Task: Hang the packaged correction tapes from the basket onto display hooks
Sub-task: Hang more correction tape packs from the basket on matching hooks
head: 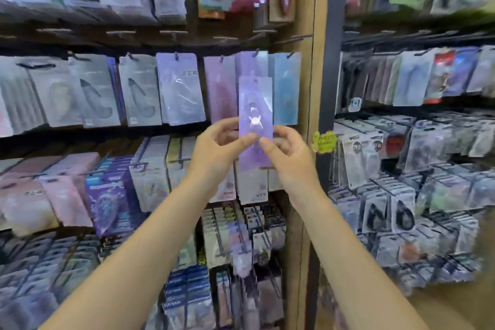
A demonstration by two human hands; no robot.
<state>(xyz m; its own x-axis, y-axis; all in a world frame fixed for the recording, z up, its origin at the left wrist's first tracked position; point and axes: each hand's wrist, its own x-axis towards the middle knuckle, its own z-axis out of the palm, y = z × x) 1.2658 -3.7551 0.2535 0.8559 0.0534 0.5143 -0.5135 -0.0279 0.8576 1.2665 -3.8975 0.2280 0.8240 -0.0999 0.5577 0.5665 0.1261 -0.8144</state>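
Fingers [247, 139] around glossy purple packet [255, 104]

Hanging packs [182, 88] crowd every row, and the wooden post [308, 88] blocks the right.

We see a glossy purple packet [255, 126] with an iridescent sheen and a bright glare spot on its clear plastic front. The hanging packets [180, 88] on the left share that shiny plastic film over card. The upright post [305, 88] looks like smooth, matt, pale wood. The hooks [175, 55] look like thin dark metal wire.
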